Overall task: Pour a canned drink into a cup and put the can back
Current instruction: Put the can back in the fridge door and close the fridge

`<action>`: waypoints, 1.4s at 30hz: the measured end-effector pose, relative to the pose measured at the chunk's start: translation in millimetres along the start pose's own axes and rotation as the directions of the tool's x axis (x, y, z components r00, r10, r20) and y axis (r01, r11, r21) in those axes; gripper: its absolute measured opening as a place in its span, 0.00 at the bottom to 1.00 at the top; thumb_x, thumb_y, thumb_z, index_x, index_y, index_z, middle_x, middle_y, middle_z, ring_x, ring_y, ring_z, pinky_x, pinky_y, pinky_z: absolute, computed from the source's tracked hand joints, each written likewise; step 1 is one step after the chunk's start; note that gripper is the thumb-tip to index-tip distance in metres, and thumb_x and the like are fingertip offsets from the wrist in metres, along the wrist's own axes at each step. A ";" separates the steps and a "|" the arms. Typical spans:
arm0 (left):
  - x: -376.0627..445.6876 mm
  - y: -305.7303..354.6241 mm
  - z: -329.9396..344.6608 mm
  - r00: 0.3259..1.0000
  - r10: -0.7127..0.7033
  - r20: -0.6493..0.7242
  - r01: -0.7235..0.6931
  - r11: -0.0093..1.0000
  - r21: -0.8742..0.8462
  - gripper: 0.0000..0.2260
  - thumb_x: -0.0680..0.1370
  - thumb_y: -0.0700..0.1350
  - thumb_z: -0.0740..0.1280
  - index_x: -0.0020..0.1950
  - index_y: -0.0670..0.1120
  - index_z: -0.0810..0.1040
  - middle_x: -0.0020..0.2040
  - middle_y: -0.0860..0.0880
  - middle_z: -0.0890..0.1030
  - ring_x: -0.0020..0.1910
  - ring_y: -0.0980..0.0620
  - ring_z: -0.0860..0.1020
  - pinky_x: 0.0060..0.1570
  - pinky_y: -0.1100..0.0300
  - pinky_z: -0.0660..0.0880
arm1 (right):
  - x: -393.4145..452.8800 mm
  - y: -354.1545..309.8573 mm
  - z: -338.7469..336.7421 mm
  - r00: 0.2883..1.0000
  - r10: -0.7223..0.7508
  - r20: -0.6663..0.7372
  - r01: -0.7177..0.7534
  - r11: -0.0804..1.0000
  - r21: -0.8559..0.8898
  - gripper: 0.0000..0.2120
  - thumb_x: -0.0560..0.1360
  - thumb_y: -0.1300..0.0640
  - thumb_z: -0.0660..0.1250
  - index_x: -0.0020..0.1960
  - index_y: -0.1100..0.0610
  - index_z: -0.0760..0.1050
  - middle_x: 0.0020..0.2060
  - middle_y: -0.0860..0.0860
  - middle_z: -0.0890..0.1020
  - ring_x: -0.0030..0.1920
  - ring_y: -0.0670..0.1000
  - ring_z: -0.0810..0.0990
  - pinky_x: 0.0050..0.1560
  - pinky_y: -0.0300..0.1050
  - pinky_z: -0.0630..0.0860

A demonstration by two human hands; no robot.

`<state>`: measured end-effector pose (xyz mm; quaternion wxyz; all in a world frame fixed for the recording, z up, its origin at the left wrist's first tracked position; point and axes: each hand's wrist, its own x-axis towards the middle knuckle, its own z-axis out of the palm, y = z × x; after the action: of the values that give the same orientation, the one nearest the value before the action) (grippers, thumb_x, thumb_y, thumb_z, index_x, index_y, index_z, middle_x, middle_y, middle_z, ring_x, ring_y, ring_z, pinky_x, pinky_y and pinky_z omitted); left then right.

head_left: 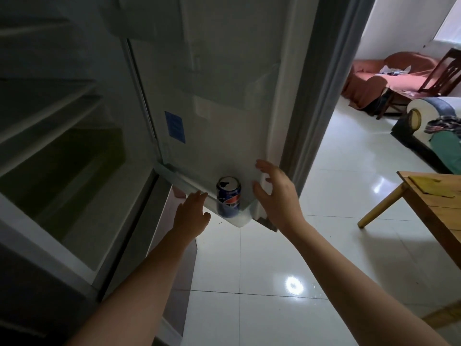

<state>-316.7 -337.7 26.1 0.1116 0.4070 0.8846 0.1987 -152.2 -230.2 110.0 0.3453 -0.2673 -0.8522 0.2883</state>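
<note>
A blue drink can (229, 196) with an opened top stands upright in the bottom shelf of the open fridge door (224, 96). My left hand (192, 214) is just left of the can, fingers apart, touching the front rail of the door shelf. To the can's right, a small gap away, my right hand (277, 196) hovers with spread fingers and holds nothing. No cup is in view.
The dark fridge interior (62, 146) with shelves fills the left. A wooden table (434, 208) stands at the right edge. White glossy floor tiles (274, 283) lie below. A red sofa (374, 81) and a chair (444, 71) are far right.
</note>
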 end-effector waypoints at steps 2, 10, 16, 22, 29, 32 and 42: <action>-6.0 6.4 -1.0 0.998 -0.007 -0.066 0.003 0.998 -0.059 0.25 0.78 0.41 0.62 0.74 0.45 0.60 0.75 0.46 0.61 0.74 0.47 0.59 0.72 0.52 0.59 | -1.5 1.8 -16.7 0.992 -0.106 -0.075 0.106 0.994 0.001 0.19 0.75 0.62 0.66 0.64 0.59 0.70 0.61 0.55 0.77 0.60 0.56 0.76 0.60 0.52 0.76; -38.5 57.9 -4.3 0.941 -0.146 -0.304 0.044 0.946 -0.320 0.21 0.78 0.41 0.62 0.71 0.47 0.66 0.70 0.46 0.69 0.69 0.47 0.68 0.66 0.52 0.68 | 19.1 21.5 -85.5 0.896 -0.232 -0.379 0.266 0.963 0.039 0.22 0.74 0.53 0.60 0.63 0.65 0.70 0.58 0.63 0.75 0.58 0.60 0.74 0.57 0.53 0.76; -58.6 99.1 -10.3 0.862 -0.226 -0.454 0.053 0.930 -0.363 0.20 0.76 0.42 0.64 0.67 0.50 0.68 0.66 0.47 0.72 0.64 0.47 0.72 0.59 0.57 0.71 | 52.2 37.7 -114.0 0.968 -0.152 -0.199 0.187 0.968 0.169 0.31 0.75 0.64 0.64 0.74 0.59 0.53 0.72 0.57 0.61 0.72 0.55 0.61 0.71 0.52 0.62; -78.4 135.9 -31.3 0.764 -0.161 -0.624 -0.037 0.956 -0.291 0.23 0.75 0.41 0.66 0.70 0.44 0.67 0.68 0.43 0.70 0.67 0.45 0.70 0.63 0.53 0.72 | 67.9 41.8 -113.4 0.993 -0.114 0.002 0.107 0.935 0.337 0.35 0.76 0.63 0.62 0.75 0.55 0.46 0.73 0.56 0.61 0.72 0.57 0.62 0.69 0.57 0.65; -89.6 173.4 -47.1 0.708 -0.078 -0.702 -0.052 0.985 -0.162 0.25 0.77 0.42 0.64 0.73 0.44 0.62 0.72 0.44 0.65 0.71 0.48 0.64 0.63 0.64 0.61 | 64.5 47.3 -116.3 0.984 -0.175 0.007 0.160 0.912 0.379 0.34 0.75 0.67 0.62 0.75 0.56 0.49 0.70 0.58 0.65 0.69 0.56 0.65 0.67 0.57 0.68; -87.4 179.7 -50.3 0.724 -0.061 -0.687 -0.046 0.990 -0.137 0.28 0.77 0.44 0.64 0.75 0.47 0.56 0.75 0.47 0.59 0.74 0.50 0.58 0.67 0.64 0.56 | 59.0 47.1 -117.0 0.974 -0.226 0.002 0.207 0.897 0.390 0.33 0.75 0.67 0.61 0.75 0.56 0.51 0.69 0.57 0.66 0.68 0.56 0.67 0.64 0.58 0.71; -96.9 186.0 -39.7 0.763 -0.023 -0.646 -0.091 0.986 -0.143 0.31 0.76 0.44 0.65 0.75 0.53 0.52 0.76 0.52 0.56 0.75 0.53 0.55 0.73 0.55 0.58 | 33.1 30.9 -106.2 0.889 -0.458 0.014 0.411 0.811 0.417 0.33 0.74 0.73 0.57 0.71 0.49 0.53 0.64 0.45 0.67 0.61 0.41 0.68 0.60 0.34 0.69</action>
<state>-142.8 -312.4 147.4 -0.1695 0.3193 0.8417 0.4011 -85.9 -154.7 166.8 0.4005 0.0285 -0.8309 0.3853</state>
